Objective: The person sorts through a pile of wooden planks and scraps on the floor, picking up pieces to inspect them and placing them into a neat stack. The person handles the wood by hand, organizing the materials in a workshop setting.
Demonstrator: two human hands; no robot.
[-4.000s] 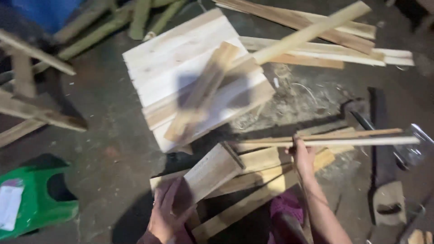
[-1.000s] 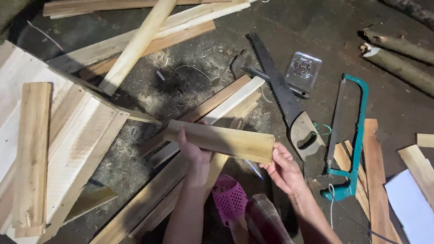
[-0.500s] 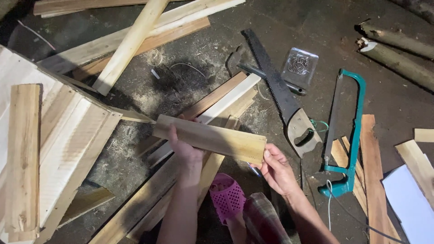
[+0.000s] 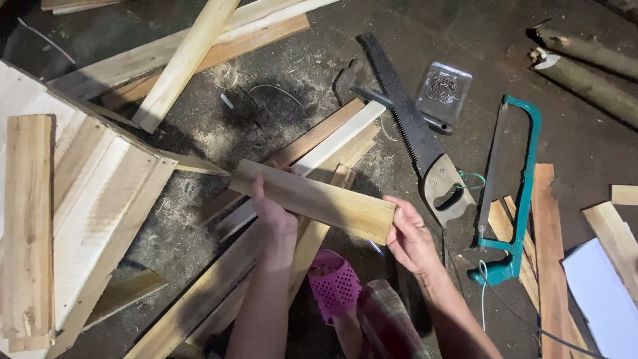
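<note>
At the left edge of the floor [image 4: 598, 133] a pale wooden panel [image 4: 86, 199] is seen, built of boards, with a short plank [image 4: 30, 226] lying on top of it. Beside it, long strips [image 4: 199, 60] are scattered toward the upper edge.

Above the middle of the floor a short board [image 4: 312, 199] is held flat and slightly tilted, lower at its right end, over a loose pile of slats [image 4: 299, 173]. The left hand [image 4: 269, 213] is closed around the board's left part, thumb over the near edge. The right hand [image 4: 409, 236] is cupped against the right end, fingers wrapped under it. A pink perforated sandal [image 4: 334, 282] is visible just below.

The board is best kept level and gripped near both ends, so that its length and straightness can be judged before it is laid anywhere. Fingers are better kept off the rough end grain, since splinters appear likely.

To the right, a handsaw [image 4: 405, 126] lies with its teeth facing the pile, beside a clear packet of nails [image 4: 444, 90]; further right a teal hacksaw [image 4: 515, 193] rests, and logs [image 4: 585, 60] lie at the upper right corner.
</note>
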